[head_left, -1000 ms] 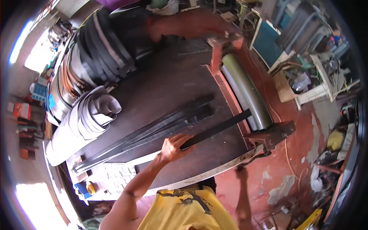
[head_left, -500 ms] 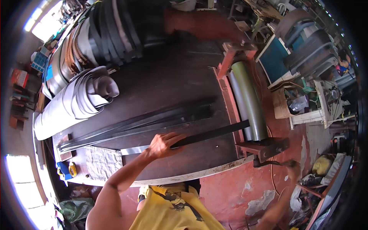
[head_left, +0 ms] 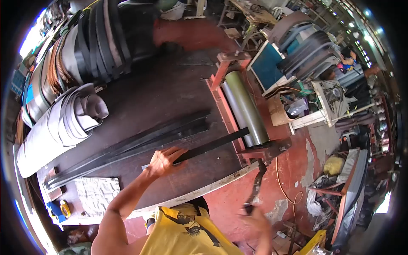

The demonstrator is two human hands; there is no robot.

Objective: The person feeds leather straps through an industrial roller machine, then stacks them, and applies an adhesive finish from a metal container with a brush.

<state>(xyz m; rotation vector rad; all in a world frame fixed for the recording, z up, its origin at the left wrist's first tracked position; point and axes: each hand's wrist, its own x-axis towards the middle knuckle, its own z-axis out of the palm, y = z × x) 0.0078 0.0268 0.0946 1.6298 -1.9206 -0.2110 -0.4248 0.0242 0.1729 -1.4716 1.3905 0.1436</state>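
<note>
On the dark table (head_left: 170,95), my left hand (head_left: 163,162) lies over a long black strip (head_left: 210,146), its fingers wrapped round it. The strip's far end meets the olive-green and grey rollers (head_left: 246,108) held in a red metal frame (head_left: 223,106). Below the frame hangs a dark crank handle (head_left: 256,185). My right hand (head_left: 257,221) is at the lower end of the crank, blurred by motion, so its fingers cannot be made out. Several more black strips (head_left: 127,146) lie beyond my left hand.
A pale rolled sheet (head_left: 59,129) and a large bundle wound with strips (head_left: 93,46) lie at the left. A grey cloth (head_left: 100,195) and yellow tape (head_left: 65,208) are near the front edge. A cardboard box (head_left: 278,110) stands beyond the rollers.
The view has shifted right. The crank has swung from pointing right to pointing down, with my right hand lower. Less of the strip shows behind my left hand.
</note>
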